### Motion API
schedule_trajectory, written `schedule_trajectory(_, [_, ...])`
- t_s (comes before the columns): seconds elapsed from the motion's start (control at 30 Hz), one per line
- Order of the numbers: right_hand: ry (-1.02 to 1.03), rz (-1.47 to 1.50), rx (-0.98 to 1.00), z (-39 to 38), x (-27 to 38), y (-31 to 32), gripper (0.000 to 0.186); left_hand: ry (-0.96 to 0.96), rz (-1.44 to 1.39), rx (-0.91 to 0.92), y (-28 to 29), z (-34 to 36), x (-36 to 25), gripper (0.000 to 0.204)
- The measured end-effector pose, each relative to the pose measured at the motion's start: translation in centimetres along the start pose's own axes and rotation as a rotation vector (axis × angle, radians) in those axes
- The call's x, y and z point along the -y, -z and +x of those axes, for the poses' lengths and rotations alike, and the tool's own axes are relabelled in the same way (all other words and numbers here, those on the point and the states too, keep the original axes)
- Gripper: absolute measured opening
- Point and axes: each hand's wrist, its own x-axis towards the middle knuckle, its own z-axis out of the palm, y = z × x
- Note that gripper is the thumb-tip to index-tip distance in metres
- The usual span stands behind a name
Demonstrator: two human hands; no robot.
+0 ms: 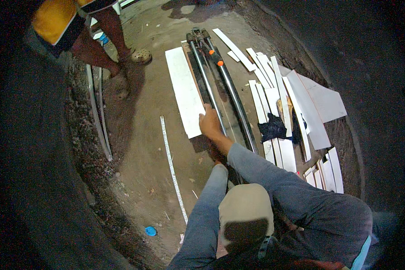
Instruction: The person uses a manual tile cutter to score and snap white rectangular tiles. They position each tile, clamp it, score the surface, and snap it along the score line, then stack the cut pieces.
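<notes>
My right hand (pixel 210 122) grips the edge of a white board (pixel 180 85) lying beside the left rail of a long manual cutter (pixel 206 72), which has two metal rails and orange knobs near its far end. My left hand (pixel 218 161) is lower, near the cutter's near part, mostly hidden in shadow and behind my right arm. A khaki, rounded shape (pixel 245 200), possibly my knee, is between my forearms.
White cut strips and panels (pixel 310 108) lie at the right with dark cloth (pixel 272 127). A measuring strip (pixel 168 157) and blue disc (pixel 150 231) lie left. Another person's legs and shoes (pixel 139 56) stand upper left, near metal strips (pixel 96 117).
</notes>
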Motion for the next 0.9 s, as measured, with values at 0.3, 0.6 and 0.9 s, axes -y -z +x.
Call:
schedule_trajectory(0.3, [0.251, -0.060, 0.148, -1.8, -1.1, 2.9, 0.061, -0.020, 0.007, 0.013, -0.9, 0.1, -0.5, 0.040])
schedule_trajectory(0.6, [0.745, -0.516, 0.150, -2.9, -3.6, 4.4, 0.055, -0.019, -0.001, 0.022, -1.0, 0.8, -1.0, 0.041])
schedule_trajectory(0.9, [0.818, -0.514, 0.155, -2.1, -4.5, 4.9, 0.041, -0.032, 0.012, 0.026, -1.5, 1.2, -1.1, 0.041])
